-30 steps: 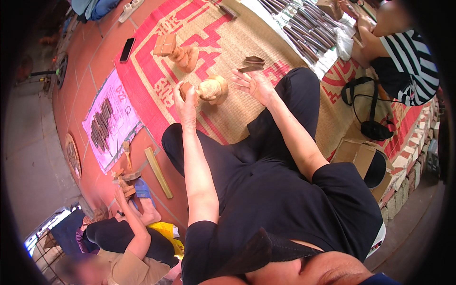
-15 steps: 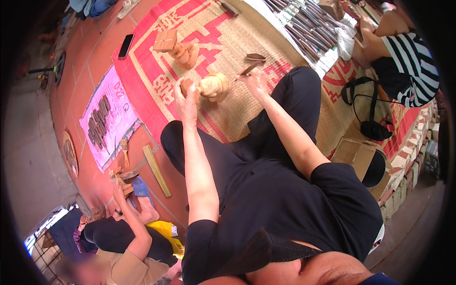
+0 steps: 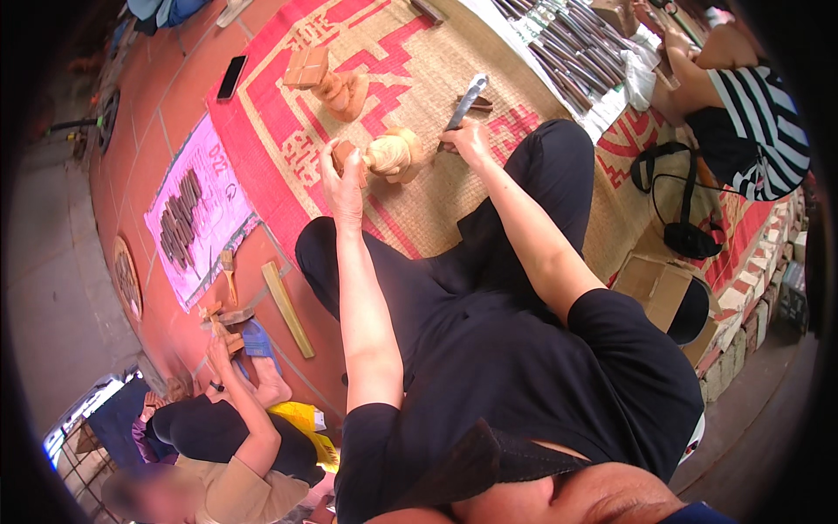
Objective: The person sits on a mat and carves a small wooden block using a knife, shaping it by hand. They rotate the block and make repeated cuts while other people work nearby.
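Observation:
My left hand (image 3: 343,182) is closed around the reddish block end of a carved wooden figure (image 3: 394,155). The figure's pale, rounded part points right, toward my other hand, just above the woven mat. In my right hand (image 3: 469,141) is a carving tool (image 3: 465,103), its long grey metal part slanting up and away from me. A small gap separates this hand from the figure. Partly behind the tool, a dark piece (image 3: 479,104) lies on the mat. Farther off stands a second carved wooden figure (image 3: 340,93) with a square block at one end.
The red-and-straw mat (image 3: 428,218) lies under the work. Many dark tools (image 3: 576,52) fill a white cloth at far right, beside a person in stripes. Leftward are a phone (image 3: 231,79), a pink sheet with dark tools (image 3: 182,229), a brush (image 3: 229,275) and another person working wood.
My right hand has turned, and the tool's shiny grey part now points up and away. My left hand and the carved figure stay nearly in place.

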A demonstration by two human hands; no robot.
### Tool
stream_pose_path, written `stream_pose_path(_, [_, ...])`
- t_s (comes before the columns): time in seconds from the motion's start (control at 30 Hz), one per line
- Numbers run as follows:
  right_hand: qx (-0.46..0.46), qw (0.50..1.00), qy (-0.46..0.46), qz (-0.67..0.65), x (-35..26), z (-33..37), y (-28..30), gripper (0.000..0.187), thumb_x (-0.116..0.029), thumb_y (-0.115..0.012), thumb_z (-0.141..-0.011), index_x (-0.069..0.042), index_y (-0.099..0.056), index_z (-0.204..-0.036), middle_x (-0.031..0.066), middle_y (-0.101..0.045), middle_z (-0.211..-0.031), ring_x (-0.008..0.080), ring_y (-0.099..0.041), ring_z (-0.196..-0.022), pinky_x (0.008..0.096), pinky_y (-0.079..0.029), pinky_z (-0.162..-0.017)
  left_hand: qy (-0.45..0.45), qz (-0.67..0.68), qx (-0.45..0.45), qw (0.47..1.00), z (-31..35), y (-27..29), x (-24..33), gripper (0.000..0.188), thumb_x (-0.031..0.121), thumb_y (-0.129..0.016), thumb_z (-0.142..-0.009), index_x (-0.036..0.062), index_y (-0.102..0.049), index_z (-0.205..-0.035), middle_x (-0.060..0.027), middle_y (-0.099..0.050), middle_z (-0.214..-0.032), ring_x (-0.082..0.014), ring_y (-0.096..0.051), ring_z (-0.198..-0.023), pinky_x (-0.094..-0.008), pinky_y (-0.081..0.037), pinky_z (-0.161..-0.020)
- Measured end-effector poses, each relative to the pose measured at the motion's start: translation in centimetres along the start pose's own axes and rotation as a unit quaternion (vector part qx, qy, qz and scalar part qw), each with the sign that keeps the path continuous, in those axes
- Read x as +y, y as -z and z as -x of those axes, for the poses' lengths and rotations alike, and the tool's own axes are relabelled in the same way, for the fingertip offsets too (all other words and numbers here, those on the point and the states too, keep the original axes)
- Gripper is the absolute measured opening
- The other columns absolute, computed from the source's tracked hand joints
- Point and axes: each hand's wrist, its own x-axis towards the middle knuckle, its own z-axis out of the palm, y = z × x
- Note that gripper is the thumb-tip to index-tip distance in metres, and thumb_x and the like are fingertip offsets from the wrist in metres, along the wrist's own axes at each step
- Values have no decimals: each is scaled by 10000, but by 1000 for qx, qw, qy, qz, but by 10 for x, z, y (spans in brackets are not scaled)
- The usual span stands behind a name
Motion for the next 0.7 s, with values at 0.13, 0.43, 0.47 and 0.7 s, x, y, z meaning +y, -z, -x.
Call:
stream_pose_path(0.13, [-43,971,-57,-228,-11,5,8,198,-58,-737,-754,-18,-564,-841,109,-668,-735,189,-676,-635,279,-538,-557,-2,9,-1,1000,-2,2,-9,506,302,-628,-833,29,-514,-1243,-134,-551,-1174,-224,-531,-1084,-335,-398,-962])
stream_pose_path(0.43, [-103,949,-64,-292,-16,14,7,234,-49,-739,-781,-19,-532,-887,115,-666,-825,200,-685,-682,271,-538,-583,5,5,3,1000,-1,-1,-5,516,307,-639,-824,20,-518,-1236,-132,-548,-1167,-220,-534,-1075,-333,-405,-952])
stream_pose_path(0.47, [-101,950,-62,-289,-16,15,7,228,-45,-739,-785,-19,-535,-882,112,-663,-833,200,-685,-681,269,-535,-576,2,8,5,1000,-1,-1,-5,514,306,-638,-824,20,-519,-1234,-131,-550,-1162,-218,-534,-1072,-333,-406,-950])
stream_pose_path(0.7, [-109,972,7,-209,-13,16,-6,284,-72,-748,-722,14,-659,-978,99,-696,-900,174,-646,-869,314,-490,-812,-4,29,1,1000,-2,2,-8,503,302,-630,-829,19,-519,-1230,-124,-552,-1152,-207,-532,-1058,-327,-404,-947])
